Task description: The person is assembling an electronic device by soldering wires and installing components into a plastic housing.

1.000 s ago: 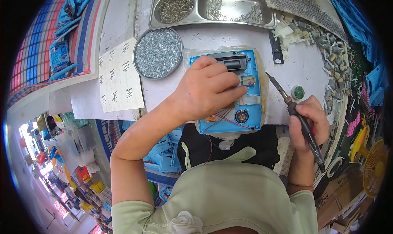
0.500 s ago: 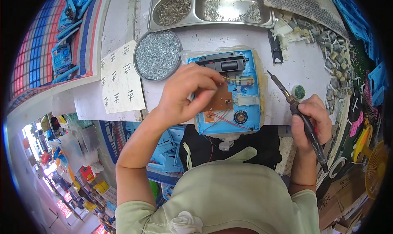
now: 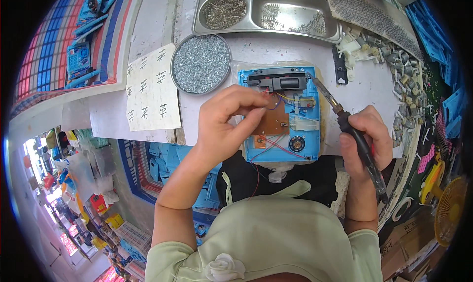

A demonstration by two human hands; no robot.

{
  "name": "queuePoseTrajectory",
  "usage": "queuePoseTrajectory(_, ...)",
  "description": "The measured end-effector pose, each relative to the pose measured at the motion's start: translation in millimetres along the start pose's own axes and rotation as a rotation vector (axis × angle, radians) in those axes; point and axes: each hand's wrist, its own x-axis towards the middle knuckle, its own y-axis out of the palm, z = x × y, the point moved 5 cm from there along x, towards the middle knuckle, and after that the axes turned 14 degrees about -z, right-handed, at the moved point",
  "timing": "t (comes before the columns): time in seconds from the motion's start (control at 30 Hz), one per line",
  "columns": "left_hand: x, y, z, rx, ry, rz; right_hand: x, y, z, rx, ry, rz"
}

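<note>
A light blue plastic casing lies open on the table, with a brown circuit board, a round speaker, a black cassette-like part and loose coloured wires inside. My left hand reaches over the board's left side. Its thumb and forefinger pinch a thin wire, which looks blue; the fingertips partly cover it. My right hand is wrapped round the dark handle of a soldering iron. The iron's tip is over the casing's upper right corner; whether it touches cannot be seen.
Beyond the casing stand a round tray of small screws and a metal compartment tray with springs. A paper sheet lies left. Small motors pile up at right, near a black strip. A yellow fan stands lower right.
The soldering iron has moved left, its tip passing from beside the casing to over its upper right corner. My left fingers have drawn together, and a blue wire loop shows. The view has shifted slightly.
</note>
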Motion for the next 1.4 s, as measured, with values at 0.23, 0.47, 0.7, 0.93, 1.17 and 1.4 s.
queuePoseTrajectory(0.23,-12.9,-29.6,7.3,0.088,-0.002,-0.243,-5.7,-2.8,-2.8,-0.003,0.033,0.011)
queuePoseTrajectory(0.47,-5.9,-16.5,-5.0,0.412,0.31,-0.076,-5.6,-5.9,0.9,-0.022,0.049,0.014)
queuePoseTrajectory(0.7,11.2,19.8,-10.5,0.308,0.624,0.157,-7.0,-9.6,2.9,-0.03,0.017,0.012)
queuePoseTrajectory(0.93,11.9,25.7,-15.7,0.344,0.726,0.32,-8.3,-14.7,-1.0,-0.05,0.036,0.014)
queuePoseTrajectory(1.17,12.8,25.2,-10.3,0.172,0.48,0.174,-6.6,-11.9,-0.9,-0.027,0.043,0.006)
queuePoseTrajectory(1.4,10.8,40.6,-19.8,0.445,0.746,0.034,-6.0,-11.5,-0.7,-0.035,0.04,0.019)
